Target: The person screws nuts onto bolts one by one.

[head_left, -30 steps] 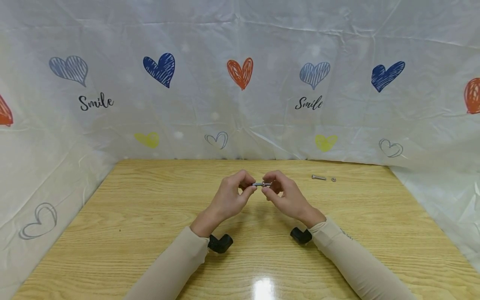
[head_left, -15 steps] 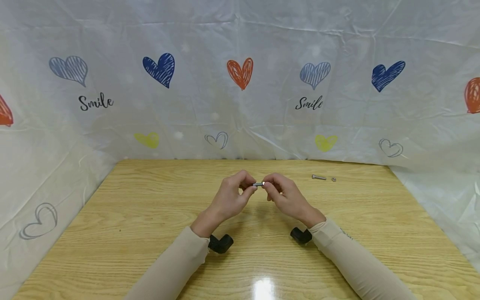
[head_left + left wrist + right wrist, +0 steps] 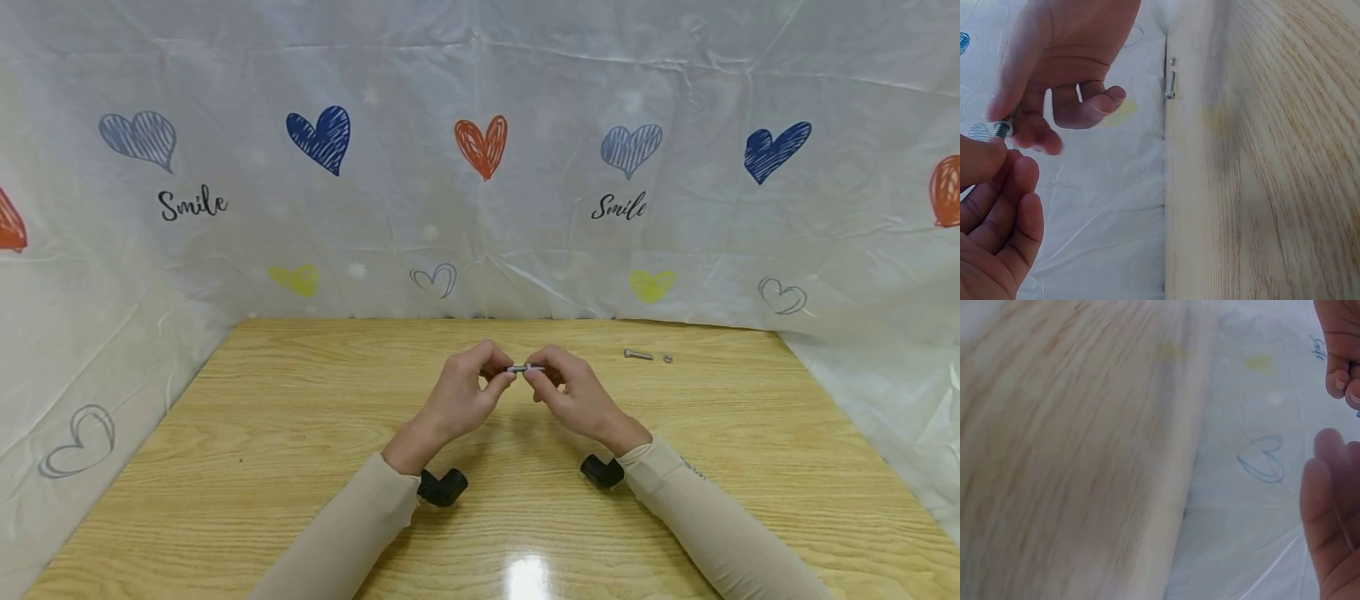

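In the head view my left hand [image 3: 463, 393] pinches one end of a silver bolt [image 3: 517, 368] between thumb and fingers, holding it level above the table. A nut [image 3: 528, 367] sits around the threads, with the thumb and index finger of my right hand [image 3: 576, 398] on it. The left wrist view shows the threaded shank [image 3: 1001, 130] between the two hands; the bolt's head is hidden in the left fingers. The other right fingers are loosely bent. In the right wrist view the hands are at the right edge and the nut is out of sight.
A second bolt [image 3: 638, 355] and a loose nut [image 3: 667, 358] lie at the back right of the wooden table [image 3: 300, 433]. Behind the table hangs a white sheet [image 3: 420, 208] printed with hearts. Black wrist mounts [image 3: 442, 487] jut out below the sleeves.
My right thumb and index finger roll over the nut: half a second ago they covered the bolt's free end, and now it shows again. The left hand stays still on the bolt.
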A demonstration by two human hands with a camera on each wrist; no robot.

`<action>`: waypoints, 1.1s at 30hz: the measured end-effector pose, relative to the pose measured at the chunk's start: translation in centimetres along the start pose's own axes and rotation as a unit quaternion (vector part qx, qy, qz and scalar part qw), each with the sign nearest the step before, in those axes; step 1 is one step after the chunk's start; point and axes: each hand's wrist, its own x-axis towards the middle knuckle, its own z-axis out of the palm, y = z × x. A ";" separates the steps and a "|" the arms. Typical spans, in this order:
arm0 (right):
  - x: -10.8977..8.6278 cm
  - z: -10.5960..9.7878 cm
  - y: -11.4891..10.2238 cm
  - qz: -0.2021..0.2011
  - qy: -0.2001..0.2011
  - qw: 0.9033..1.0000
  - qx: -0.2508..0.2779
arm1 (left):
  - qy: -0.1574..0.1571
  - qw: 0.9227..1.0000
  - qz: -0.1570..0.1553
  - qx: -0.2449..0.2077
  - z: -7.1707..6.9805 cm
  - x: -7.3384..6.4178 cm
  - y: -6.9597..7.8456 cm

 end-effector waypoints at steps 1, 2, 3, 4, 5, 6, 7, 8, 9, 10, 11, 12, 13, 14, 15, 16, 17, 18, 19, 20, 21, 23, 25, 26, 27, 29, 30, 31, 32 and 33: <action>0.1 -0.1 -0.5 0.000 -0.002 1.000 -0.004 | 0.000 1.000 0.001 0.000 0.0 0.0 0.0; 0.1 -0.2 -0.9 -0.001 -0.004 1.000 -0.006 | 0.000 1.000 0.001 0.001 0.0 0.0 0.0; 0.1 -0.3 -1.0 0.002 -0.005 1.000 -0.008 | 0.000 1.000 0.002 0.001 0.0 0.0 0.0; 0.1 -0.2 -0.7 0.005 -0.005 1.000 -0.007 | -0.001 1.000 0.002 0.002 0.0 0.0 0.0; 0.0 -0.2 -0.3 0.010 -0.006 1.000 -0.004 | -0.001 1.000 0.003 0.002 0.0 0.0 0.0; -0.1 -0.1 0.1 0.018 -0.007 1.000 0.001 | -0.001 1.000 0.004 0.002 0.0 0.0 0.0; -0.2 0.0 0.6 0.023 -0.006 1.000 0.007 | -0.001 1.000 0.004 0.002 0.0 0.0 0.0; -0.3 0.1 1.2 0.028 -0.005 1.000 0.011 | -0.001 1.000 0.003 0.003 0.0 0.0 -0.1; -0.3 0.2 1.7 0.034 -0.004 0.999 0.013 | -0.002 1.000 0.001 0.004 0.0 0.0 -0.1; -0.4 0.3 2.2 0.036 -0.003 0.999 0.013 | -0.002 1.000 -0.001 0.004 -0.1 0.0 -0.1; -0.4 0.3 2.2 0.035 -0.002 0.999 0.013 | -0.002 1.000 -0.003 0.005 -0.1 0.0 -0.1; -0.5 0.3 2.2 0.032 -0.001 0.999 0.013 | -0.001 1.000 -0.006 0.005 -0.1 0.0 -0.2; -0.5 0.3 2.2 0.028 0.000 1.000 0.013 | -0.001 1.000 -0.008 0.007 -0.1 0.0 -0.2; -0.5 0.3 2.3 0.024 0.002 1.000 0.013 | -0.001 1.000 -0.010 0.008 -0.1 0.0 -0.2; -0.4 0.4 2.3 0.019 0.003 1.000 0.014 | -0.001 1.000 -0.010 0.008 -0.1 0.0 -0.2; -0.4 0.4 2.3 0.016 0.004 1.000 0.016 | 0.000 1.000 -0.010 0.008 -0.1 0.0 -0.2; -0.4 0.4 2.3 0.014 0.004 1.000 0.018 | 0.000 1.000 -0.009 0.009 0.0 0.0 -0.2; -0.4 0.5 2.3 0.014 0.005 1.000 0.019 | 0.000 1.000 -0.007 0.009 0.0 0.0 -0.3; -0.3 0.5 2.2 0.014 0.005 1.000 0.017 | 0.001 1.000 -0.006 0.009 0.0 0.0 -0.3; -0.3 0.5 2.1 0.015 0.006 1.000 0.014 | 0.002 1.000 -0.004 0.009 0.0 0.0 -0.3; -0.3 0.5 1.9 0.016 0.006 1.000 0.008 | 0.003 1.000 -0.002 0.009 0.0 0.0 -0.3; -0.2 0.5 1.5 0.018 0.007 1.000 -0.005 | 0.003 1.000 0.001 0.007 0.0 0.0 -0.3; -0.1 0.4 0.9 0.019 0.007 1.000 -0.015 | 0.002 1.000 0.002 0.004 0.0 0.0 -0.3; -0.1 0.3 0.7 0.021 0.008 1.000 -0.017 | 0.001 1.000 0.003 0.003 0.1 0.0 -0.3; -0.1 0.3 0.6 0.024 0.007 1.000 -0.017 | 0.001 1.000 0.004 0.002 0.1 0.0 -0.2; -0.1 0.3 0.7 0.034 0.005 0.999 -0.012 | 0.000 1.000 0.004 0.000 0.0 0.0 -0.2; -0.2 0.3 0.8 0.040 0.003 0.999 -0.007 | 0.000 1.000 0.004 -0.001 0.0 0.0 -0.2; -0.2 0.3 1.2 0.044 0.002 0.999 -0.002 | 0.001 1.000 0.003 -0.002 0.0 0.0 -0.2; -0.2 0.3 1.4 0.047 -0.001 0.999 0.003 | 0.001 1.000 0.002 -0.003 0.0 0.0 -0.2; -0.3 0.4 1.6 0.048 -0.002 0.999 0.008 | 0.000 1.000 0.001 -0.002 0.0 0.0 -0.2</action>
